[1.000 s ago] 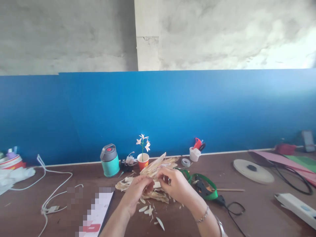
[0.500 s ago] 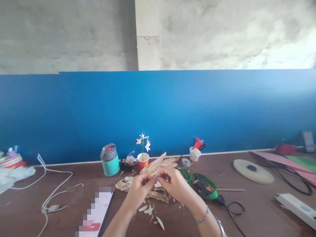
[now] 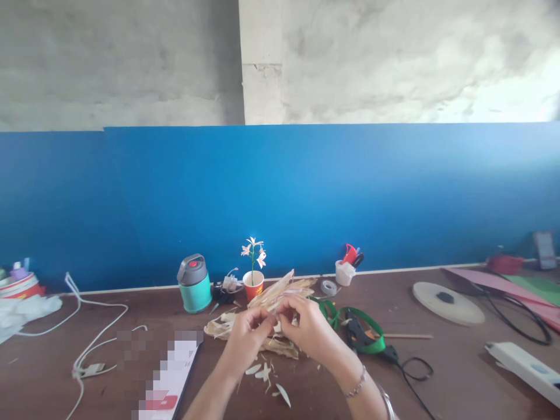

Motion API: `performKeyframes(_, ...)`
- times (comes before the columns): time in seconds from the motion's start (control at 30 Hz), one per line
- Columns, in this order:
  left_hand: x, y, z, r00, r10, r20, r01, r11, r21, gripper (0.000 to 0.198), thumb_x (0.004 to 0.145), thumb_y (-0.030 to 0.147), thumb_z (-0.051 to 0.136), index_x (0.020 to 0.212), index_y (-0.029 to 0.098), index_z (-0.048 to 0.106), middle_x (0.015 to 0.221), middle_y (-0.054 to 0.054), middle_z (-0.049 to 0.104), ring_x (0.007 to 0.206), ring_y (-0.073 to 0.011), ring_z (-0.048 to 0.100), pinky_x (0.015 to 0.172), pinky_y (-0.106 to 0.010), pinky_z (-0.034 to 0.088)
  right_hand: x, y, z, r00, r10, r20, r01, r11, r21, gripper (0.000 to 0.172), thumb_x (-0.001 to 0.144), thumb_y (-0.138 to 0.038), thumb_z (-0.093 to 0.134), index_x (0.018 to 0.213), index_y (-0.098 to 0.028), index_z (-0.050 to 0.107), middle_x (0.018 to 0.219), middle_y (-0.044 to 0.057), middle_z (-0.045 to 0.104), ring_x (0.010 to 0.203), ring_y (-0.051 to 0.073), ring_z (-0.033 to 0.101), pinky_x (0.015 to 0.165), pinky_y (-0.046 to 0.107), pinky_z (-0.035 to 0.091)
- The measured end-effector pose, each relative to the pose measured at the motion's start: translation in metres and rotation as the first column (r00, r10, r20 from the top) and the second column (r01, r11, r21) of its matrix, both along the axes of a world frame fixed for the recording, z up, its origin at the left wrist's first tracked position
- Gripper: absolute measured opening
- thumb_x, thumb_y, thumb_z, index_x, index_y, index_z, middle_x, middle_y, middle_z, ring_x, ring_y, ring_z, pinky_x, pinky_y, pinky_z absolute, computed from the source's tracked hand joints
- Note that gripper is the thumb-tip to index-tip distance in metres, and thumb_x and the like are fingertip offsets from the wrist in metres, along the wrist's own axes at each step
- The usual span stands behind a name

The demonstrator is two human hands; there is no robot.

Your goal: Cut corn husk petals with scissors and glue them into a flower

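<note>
Over the middle of the table, my left hand (image 3: 251,333) and my right hand (image 3: 301,322) meet fingertip to fingertip. Both are closed in a pinch, and whatever lies between the fingers is too small and hidden to make out. Dried corn husks (image 3: 280,349) lie beneath and behind them, with more husks (image 3: 284,290) fanned out toward the back. Several cut petal-shaped pieces (image 3: 264,372) are scattered on the table in front of the hands, a longer one (image 3: 283,395) nearer me. Behind the husks a paper cup (image 3: 253,286) holds a stem of pale flowers (image 3: 254,252).
A teal flask (image 3: 195,290) stands left of the cup. Right of the husks are a tape roll (image 3: 329,287), a pen cup (image 3: 345,273), green ribbon (image 3: 373,344) over a dark corded tool, and a round lid (image 3: 464,307). White cables (image 3: 83,350) lie left; a power strip (image 3: 525,368) right.
Almost nothing differs. Both hands stay pinched together at the same spot, with only a slight shift of the fingers and of the view.
</note>
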State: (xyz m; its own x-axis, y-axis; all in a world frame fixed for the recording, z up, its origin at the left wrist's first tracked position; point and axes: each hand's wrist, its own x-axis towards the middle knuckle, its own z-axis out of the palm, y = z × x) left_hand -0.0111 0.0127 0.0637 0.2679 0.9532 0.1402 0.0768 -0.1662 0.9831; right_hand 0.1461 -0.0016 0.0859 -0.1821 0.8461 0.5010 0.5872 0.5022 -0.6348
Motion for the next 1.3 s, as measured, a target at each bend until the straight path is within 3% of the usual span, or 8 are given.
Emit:
performKeyframes(0.43,0.004,-0.009,0.015,0.990,0.086,-0.114,-0.069,0.987,0.144,0.022,0.074,0.034,0.057,0.059,0.017,0.060,0.058,0.000,0.055,0.061,-0.0166,0.048,0.060,-0.026,0.037,-0.002,0.000,0.002,0.999,-0.033,-0.036,0.031,0.999,-0.039,0.016,0.063,-0.003,0.050,0.064,-0.018,0.058,0.066,0.000,0.060,0.063,0.014,0.053,0.058,0.023,0.041)
performKeyframes(1.1,0.002,-0.011,0.013,0.979,0.141,-0.149,-0.099,0.960,0.261,0.022,0.076,0.031,0.054,0.058,0.019,0.055,0.060,-0.001,0.053,0.064,-0.0178,0.049,0.064,-0.027,0.037,0.000,0.007,-0.007,0.911,-0.012,-0.413,-0.110,0.957,-0.270,0.010,0.062,-0.011,0.053,0.066,-0.016,0.060,0.058,-0.002,0.060,0.049,0.010,0.050,0.046,0.020,0.038)
performKeyframes(1.3,0.000,-0.008,0.010,0.969,0.203,-0.141,-0.145,0.929,0.341,0.019,0.077,0.031,0.056,0.062,0.020,0.059,0.068,-0.003,0.060,0.067,-0.0194,0.051,0.067,-0.028,0.038,0.007,0.007,-0.003,0.872,0.061,-0.486,-0.207,0.946,-0.251,0.016,0.065,-0.011,0.050,0.076,-0.015,0.061,0.071,0.003,0.066,0.067,0.015,0.062,0.063,0.026,0.049)
